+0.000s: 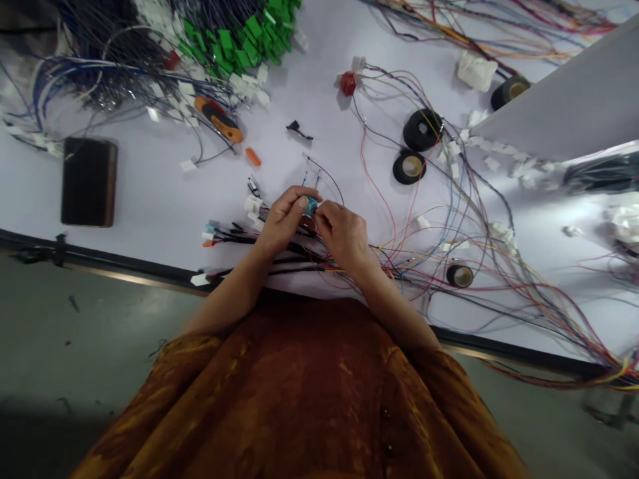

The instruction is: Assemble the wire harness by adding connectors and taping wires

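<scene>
My left hand (pixel 283 218) and my right hand (pixel 344 234) meet over the white table (pixel 150 199), just past its near edge. Both pinch a small blue connector (pixel 311 205) between their fingertips. Thin wires (pixel 319 169) rise from the connector toward the far side. Under my hands lies a bundle of black, red and yellow wires (pixel 259 239) with white plugs at its left end.
Black tape rolls (pixel 422 130) (pixel 409 167) (pixel 459 275) lie to the right among loose coloured wires. A heap of green connectors (pixel 239 40), an orange-handled tool (pixel 219 118), a red connector (pixel 348 83) and a dark box (pixel 88 181) sit further off. A grey panel (pixel 564 106) leans at the right.
</scene>
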### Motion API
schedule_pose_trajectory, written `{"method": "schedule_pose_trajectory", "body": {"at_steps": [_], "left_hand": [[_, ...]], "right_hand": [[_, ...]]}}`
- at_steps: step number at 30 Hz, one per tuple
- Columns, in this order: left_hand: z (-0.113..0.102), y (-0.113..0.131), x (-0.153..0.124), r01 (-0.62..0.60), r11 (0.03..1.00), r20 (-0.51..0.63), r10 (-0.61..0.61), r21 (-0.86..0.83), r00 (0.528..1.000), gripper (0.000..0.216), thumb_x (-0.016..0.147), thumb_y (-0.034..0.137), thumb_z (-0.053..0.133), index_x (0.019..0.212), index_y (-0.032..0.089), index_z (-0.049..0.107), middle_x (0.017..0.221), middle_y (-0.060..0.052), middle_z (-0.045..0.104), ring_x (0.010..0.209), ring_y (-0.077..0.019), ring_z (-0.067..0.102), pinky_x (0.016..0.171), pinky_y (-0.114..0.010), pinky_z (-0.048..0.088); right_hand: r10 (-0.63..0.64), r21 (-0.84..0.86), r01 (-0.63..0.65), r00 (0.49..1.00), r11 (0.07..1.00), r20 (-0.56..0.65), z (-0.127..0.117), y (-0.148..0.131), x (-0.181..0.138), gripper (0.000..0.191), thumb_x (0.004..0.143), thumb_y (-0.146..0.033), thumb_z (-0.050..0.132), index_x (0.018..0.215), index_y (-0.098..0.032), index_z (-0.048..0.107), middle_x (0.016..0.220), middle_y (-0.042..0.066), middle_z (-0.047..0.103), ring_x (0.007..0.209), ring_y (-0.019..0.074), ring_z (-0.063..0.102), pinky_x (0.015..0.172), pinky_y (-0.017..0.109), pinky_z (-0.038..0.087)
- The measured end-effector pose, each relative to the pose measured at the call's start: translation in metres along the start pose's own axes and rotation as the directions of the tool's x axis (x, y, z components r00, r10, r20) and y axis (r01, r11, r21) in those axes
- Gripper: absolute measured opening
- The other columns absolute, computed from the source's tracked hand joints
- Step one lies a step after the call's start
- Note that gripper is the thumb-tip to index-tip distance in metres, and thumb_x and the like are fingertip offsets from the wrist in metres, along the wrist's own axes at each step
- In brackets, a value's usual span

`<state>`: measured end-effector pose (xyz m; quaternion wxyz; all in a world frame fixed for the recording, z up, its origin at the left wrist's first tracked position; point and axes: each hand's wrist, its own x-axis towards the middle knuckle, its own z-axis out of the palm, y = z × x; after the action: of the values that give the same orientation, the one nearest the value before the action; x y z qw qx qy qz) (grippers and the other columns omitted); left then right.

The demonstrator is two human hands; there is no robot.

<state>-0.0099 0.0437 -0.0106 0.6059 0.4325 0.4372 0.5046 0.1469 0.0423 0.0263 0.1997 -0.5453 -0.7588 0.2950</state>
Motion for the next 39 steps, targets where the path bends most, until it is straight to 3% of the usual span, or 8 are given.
{"method": "schedule_pose_trajectory", "body": {"at_steps": [10,15,18,21,24,29,32,39], "left_hand": [[0.002,0.000,0.002,0.044,0.997,-0.024,-0.046,-0.069,0.999,0.034,0.091,0.053,0.065,0.103,0.021,0.068,0.098,-0.006,0.068,0.079,-0.0137,0.064,0.070,-0.025,0.056],[-0.002,0.009,0.008,-0.007,0.996,-0.143,-0.005,-0.085,0.990,0.030,0.097,0.050,0.057,0.097,0.021,0.066,0.090,-0.005,0.065,0.068,-0.0118,0.059,0.061,-0.023,0.050],[-0.008,0.012,0.011,-0.043,0.997,-0.189,0.031,-0.060,0.981,0.031,0.096,0.052,0.058,0.097,0.023,0.066,0.088,-0.004,0.065,0.068,-0.0123,0.059,0.058,-0.023,0.049],[-0.016,0.011,0.014,-0.090,0.996,-0.249,0.086,-0.005,0.965,0.031,0.095,0.055,0.058,0.093,0.025,0.066,0.086,-0.004,0.064,0.070,-0.0135,0.058,0.058,-0.023,0.047],[-0.025,0.006,0.017,-0.122,0.992,-0.299,0.112,-0.014,0.948,0.032,0.095,0.056,0.056,0.087,0.025,0.064,0.083,-0.004,0.063,0.070,-0.0138,0.057,0.057,-0.023,0.046],[-0.036,0.001,0.025,-0.059,0.976,-0.269,0.000,-0.211,0.963,0.037,0.096,0.059,0.052,0.087,0.025,0.063,0.076,-0.003,0.060,0.067,-0.0120,0.057,0.057,-0.022,0.048],[-0.037,0.004,0.027,-0.010,0.938,-0.241,-0.079,-0.346,0.967,0.037,0.101,0.053,0.046,0.084,0.025,0.064,0.074,-0.002,0.058,0.065,-0.0104,0.056,0.061,-0.022,0.050],[-0.036,0.007,0.026,0.056,0.895,-0.184,-0.152,-0.442,0.971,0.032,0.103,0.039,0.042,0.086,0.027,0.066,0.076,-0.001,0.059,0.062,-0.0119,0.056,0.068,-0.027,0.056]], "right_hand": [[-0.062,0.088,0.070,0.993,0.994,-0.096,0.005,0.005,-0.003,0.019,0.100,-0.025,0.049,0.082,-0.022,0.054,0.081,0.002,0.062,0.074,0.0139,0.056,0.070,0.028,0.042],[-0.089,0.145,0.141,0.943,0.979,-0.320,0.003,-0.004,0.004,0.022,0.095,-0.036,0.060,0.108,-0.019,0.057,0.111,0.012,0.063,0.109,0.0231,0.059,0.096,0.039,0.049],[-0.068,0.130,0.091,0.983,0.987,-0.172,0.021,-0.012,0.010,0.038,0.094,-0.033,0.062,0.126,-0.017,0.051,0.115,0.015,0.064,0.112,0.0271,0.061,0.100,0.044,0.048],[-0.005,0.092,0.000,0.999,0.996,0.054,0.041,-0.016,0.011,0.022,0.102,-0.026,0.043,0.119,-0.018,0.054,0.096,0.011,0.068,0.088,0.0229,0.066,0.083,0.038,0.052],[-0.006,0.060,-0.002,0.991,0.998,0.131,0.048,-0.015,0.008,0.024,0.105,-0.025,0.033,0.107,-0.018,0.056,0.090,0.009,0.068,0.077,0.0203,0.064,0.073,0.034,0.049],[-0.242,0.231,0.255,0.967,0.939,-0.082,0.024,0.007,-0.001,0.015,0.101,-0.024,0.046,0.108,-0.017,0.058,0.102,0.009,0.065,0.098,0.0170,0.062,0.090,0.030,0.049],[-0.155,0.268,0.224,0.954,0.937,-0.258,-0.005,0.033,-0.012,0.021,0.100,-0.028,0.048,0.113,-0.018,0.060,0.107,0.009,0.066,0.102,0.0165,0.062,0.092,0.032,0.050],[-0.054,0.199,0.081,0.989,0.977,-0.136,-0.043,0.067,-0.059,0.019,0.095,-0.022,0.052,0.088,-0.019,0.070,0.090,0.005,0.070,0.088,0.0162,0.065,0.084,0.033,0.050]]}}
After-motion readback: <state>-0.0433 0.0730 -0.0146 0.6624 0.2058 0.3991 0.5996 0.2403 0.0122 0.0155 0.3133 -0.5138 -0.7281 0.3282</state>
